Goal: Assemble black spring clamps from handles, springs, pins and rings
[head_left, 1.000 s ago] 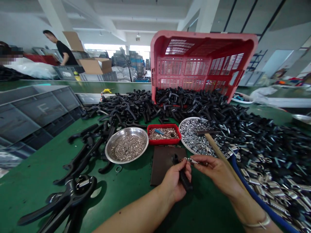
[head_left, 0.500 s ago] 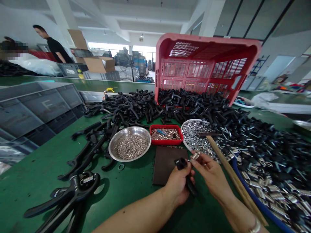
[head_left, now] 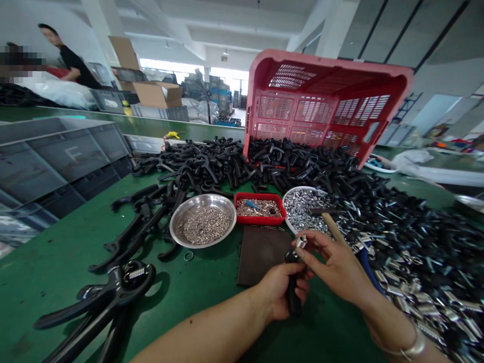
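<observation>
My left hand (head_left: 283,290) is closed around a black plastic handle (head_left: 293,297), which stands nearly upright with its head pointing up. A silver coil spring (head_left: 301,243) is pinched between the thumb and fingers of my right hand (head_left: 330,264), right at the top of that handle. Whether the spring sits inside the head or only touches it, I cannot tell. Behind my hands a dark flat plate (head_left: 260,254) lies on the green table. Several spring clamps (head_left: 117,297), one with a spring showing, lie at the lower left.
A steel bowl (head_left: 177,227) of small metal pins, a red tray (head_left: 260,220) of rivets and a white bowl (head_left: 289,214) of metal parts stand ahead. A hammer (head_left: 333,227) lies beside my right hand. Black handles heap before a tipped red crate (head_left: 249,101); a grey bin (head_left: 71,156) stands left.
My left hand has turned the black handle more upright. My right hand has brought the spring over onto its head, and the spring now points upward.
</observation>
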